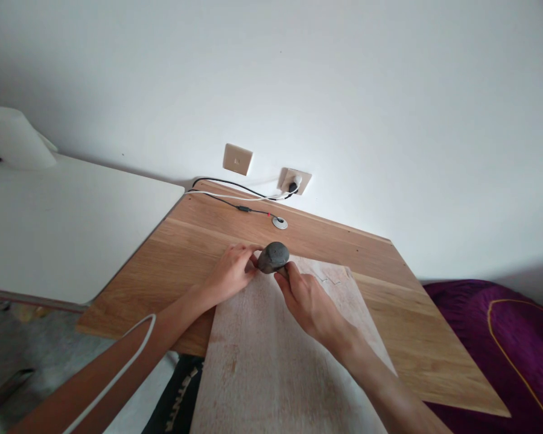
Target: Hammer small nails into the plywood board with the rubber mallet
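Observation:
My right hand (311, 301) is closed round the short visible handle of a mallet with a dark grey, rounded head (274, 257). The mallet head is over the far left part of a whitish, worn wooden board (271, 361). Just left of the head, my left hand (235, 268) rests at the board's far left corner, its thumb and forefinger drawn together. Whatever those fingertips may hold is hidden by the mallet head. A few thin, bent metal pieces (330, 281), perhaps nails, lie on the board to the right of my right hand.
The board lies on a wooden desk (434, 349) against a white wall. Behind are black and white cables (235, 196), a cable grommet (279, 223) and a wall socket (295, 180). A white table (72, 223) adjoins at left; a purple cushion (511, 337) is at right.

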Motion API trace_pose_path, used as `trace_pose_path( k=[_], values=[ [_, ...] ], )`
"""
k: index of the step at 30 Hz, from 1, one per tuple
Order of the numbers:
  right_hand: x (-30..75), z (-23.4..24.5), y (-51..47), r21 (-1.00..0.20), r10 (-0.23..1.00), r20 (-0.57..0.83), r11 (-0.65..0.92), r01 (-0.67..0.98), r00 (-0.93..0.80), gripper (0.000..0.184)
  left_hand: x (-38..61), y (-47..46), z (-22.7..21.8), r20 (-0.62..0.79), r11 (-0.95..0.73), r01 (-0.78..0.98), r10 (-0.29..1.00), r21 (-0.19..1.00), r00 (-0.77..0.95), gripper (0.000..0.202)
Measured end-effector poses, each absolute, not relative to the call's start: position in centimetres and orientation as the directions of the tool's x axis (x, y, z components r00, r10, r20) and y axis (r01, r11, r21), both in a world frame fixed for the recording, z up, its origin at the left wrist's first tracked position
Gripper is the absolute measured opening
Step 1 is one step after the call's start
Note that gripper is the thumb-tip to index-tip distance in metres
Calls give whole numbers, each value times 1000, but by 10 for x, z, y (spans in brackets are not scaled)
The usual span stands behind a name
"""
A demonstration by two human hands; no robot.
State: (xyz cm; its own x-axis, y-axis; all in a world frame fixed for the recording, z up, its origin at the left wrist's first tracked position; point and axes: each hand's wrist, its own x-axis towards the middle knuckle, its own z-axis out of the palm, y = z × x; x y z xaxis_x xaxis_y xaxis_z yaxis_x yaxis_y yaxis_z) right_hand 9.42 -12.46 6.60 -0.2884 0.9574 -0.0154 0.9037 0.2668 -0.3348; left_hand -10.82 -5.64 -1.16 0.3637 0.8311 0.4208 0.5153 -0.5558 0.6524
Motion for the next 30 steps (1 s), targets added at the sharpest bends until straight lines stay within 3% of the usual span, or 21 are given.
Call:
trace_pose_path(
  k=[7,11,25,30],
  values=[
    [97,68,-125,-337,944,27,319,886,-330,20,-108,-57,-11,406,-542,529,840,654,359,50],
    [95,69,-125,-280,930,3,355,892,-368,20,-108,-56,-12,415,-549,542,836,637,360,47],
    [100,64,-126,-252,936,18,345,904,-352,20,-109,-56,-11,417,-578,543,815,609,402,46],
    [100,64,-125,-333,949,33,305,892,-312,20,-109,-55,-15,427,-582,539,813,609,396,49]
  ],
)
